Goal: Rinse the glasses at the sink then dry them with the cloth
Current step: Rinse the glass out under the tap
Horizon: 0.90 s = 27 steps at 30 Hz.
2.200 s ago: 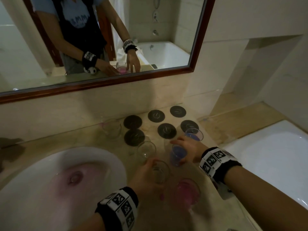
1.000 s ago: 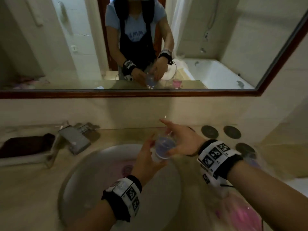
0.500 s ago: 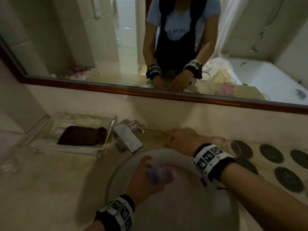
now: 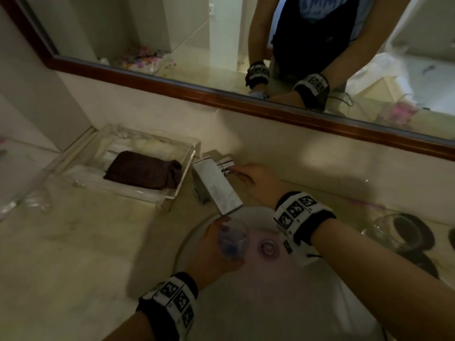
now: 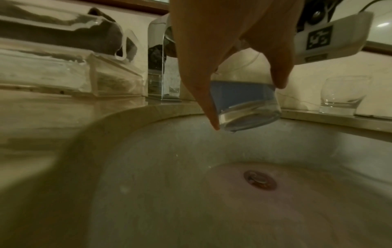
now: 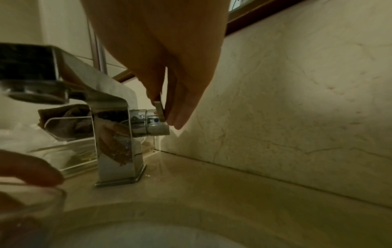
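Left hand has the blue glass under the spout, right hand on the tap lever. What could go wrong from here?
1. The left hand grips the glass from above with fingertips only; the glass is tilted over the sink, so a wet slip could drop it into the basin.
2. The glass rim sits close under the faucet; lifting it may knock glass against metal.
3. The right hand pinches the lever; opening it hard could splash blue liquid onto the counter.
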### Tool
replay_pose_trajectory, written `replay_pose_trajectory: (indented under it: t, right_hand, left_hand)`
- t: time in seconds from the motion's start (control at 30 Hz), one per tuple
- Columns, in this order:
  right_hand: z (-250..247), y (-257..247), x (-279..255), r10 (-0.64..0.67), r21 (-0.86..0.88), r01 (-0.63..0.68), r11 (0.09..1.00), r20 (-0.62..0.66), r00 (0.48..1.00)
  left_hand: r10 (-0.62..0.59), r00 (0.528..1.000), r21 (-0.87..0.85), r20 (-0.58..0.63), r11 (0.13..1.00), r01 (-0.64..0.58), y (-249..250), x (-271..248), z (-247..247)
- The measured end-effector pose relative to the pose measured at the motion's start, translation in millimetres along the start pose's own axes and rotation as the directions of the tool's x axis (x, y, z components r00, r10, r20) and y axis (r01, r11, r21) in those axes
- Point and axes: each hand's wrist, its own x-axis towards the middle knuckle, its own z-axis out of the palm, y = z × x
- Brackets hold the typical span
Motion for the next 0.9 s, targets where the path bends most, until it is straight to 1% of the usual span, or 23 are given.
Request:
replay_pose_trajectory:
  t: [0.13, 0.33, 0.47, 0.57, 0.73, 0.8, 0.9]
  right_hand:
    - [-4, -1, 3, -0.013, -0.035, 0.013, 0.999, -0.012, 1.0]
    - [-6, 2, 8, 0.027, -0.002, -0.027, 1.0, 0.01, 1.0]
    - [-6, 3, 10, 0.024, -0.007, -0.024, 1.0, 0.0, 1.0]
    - [-4, 4, 5, -0.009, -0.059, 0.008, 0.998, -0.017, 1.0]
    - [-2, 4, -25, -0.106, -0.185, 0.094, 0.978, -0.059, 0.993]
    - [-2, 4, -35, -0.128, -0.204, 0.118, 0.972, -0.038, 0.991]
    - [-4, 6, -40, -0.114, -0.212, 0.109, 0.971, -0.014, 0.993]
  left_hand:
    - [0.001, 1.0, -0.014, -0.005, 1.0, -0.001, 3, 2, -2]
    - [-0.022, 0.999, -0.03, -0.026, 0.999, 0.022, 3, 6, -1]
    - [-0.04, 0.997, -0.048, -0.064, 0.998, 0.037, 1, 8, 0]
    - [-0.049, 0.995, -0.044, -0.082, 0.998, 0.046, -5, 11, 0]
    - [-0.054, 0.994, -0.085, -0.093, 0.995, 0.046, -10, 14, 0]
    - [-0.067, 0.993, -0.077, -0.098, 0.995, 0.06, -12, 16, 1]
    - [-0.083, 0.991, -0.076, -0.103, 0.994, 0.075, -12, 18, 4]
